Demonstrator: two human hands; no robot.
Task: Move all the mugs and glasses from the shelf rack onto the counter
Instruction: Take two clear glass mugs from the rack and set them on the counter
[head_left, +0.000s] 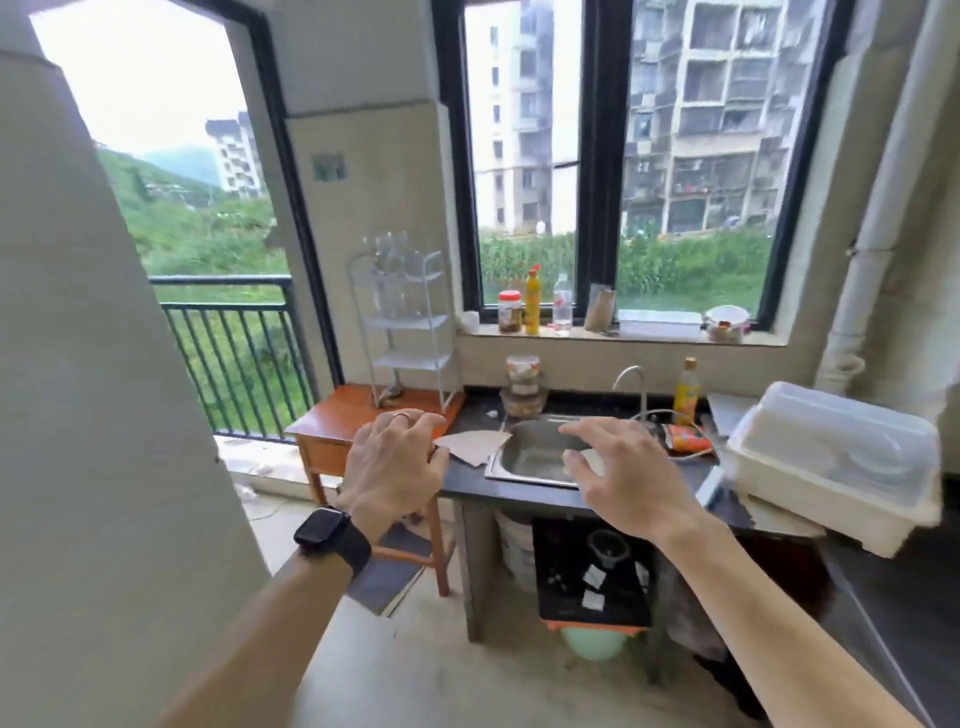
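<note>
Glassware (395, 252), clear and badly blurred, stands on the top tier of a tall white wire shelf rack (410, 322) left of the frame's centre. How many pieces there are cannot be told. The rack stands on a small orange-brown wooden table (343, 410), which touches the left end of a dark stone counter (475, 410).

A steel sink (535, 457) with a curved tap (631, 379) is set into the counter at centre. In the lower half of the frame both arms reach forward. The left hand (392, 462), with a black wristwatch (332, 535), hovers open before the table, fingers loosely spread. The right hand (623, 467) hovers open over the sink, gripping nothing.

A white plastic dish box with a clear lid (831, 457) sits on the counter at right.
</note>
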